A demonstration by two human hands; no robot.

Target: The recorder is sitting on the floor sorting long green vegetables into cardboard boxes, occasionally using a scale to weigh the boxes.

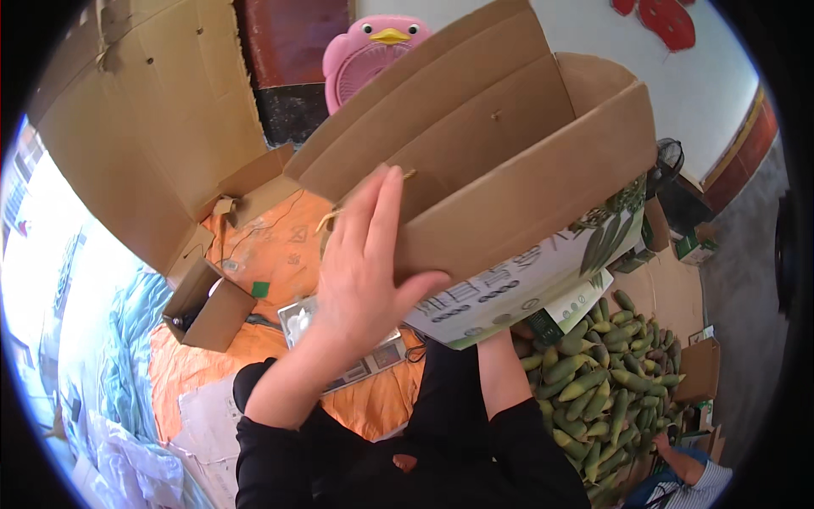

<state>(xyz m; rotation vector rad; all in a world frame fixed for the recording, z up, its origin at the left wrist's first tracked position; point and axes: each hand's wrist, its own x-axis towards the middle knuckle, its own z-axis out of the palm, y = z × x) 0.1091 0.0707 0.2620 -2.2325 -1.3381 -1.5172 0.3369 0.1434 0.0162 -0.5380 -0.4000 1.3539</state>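
A brown cardboard box point(526, 191) with a printed white side is held up tilted in front of me, its top flaps raised and its inside showing. My left hand point(365, 254) rests flat against the box's near left end, fingers stretched out and thumb apart along the printed side. My right forearm reaches up under the box, which hides that hand and its fingers. A string handle point(326, 221) shows beside my left fingers. Below my left wrist, a scale point(370, 366) stands near my legs with something white on its tray.
Long green radishes point(593, 382) lie heaped at right. A person's hand point(662, 442) is at the heap's lower edge. Left stand a small open carton point(222, 314) and a tall cardboard sheet point(144, 119). Orange sheeting point(284, 242) covers the floor; a pink fan point(373, 68) stands behind.
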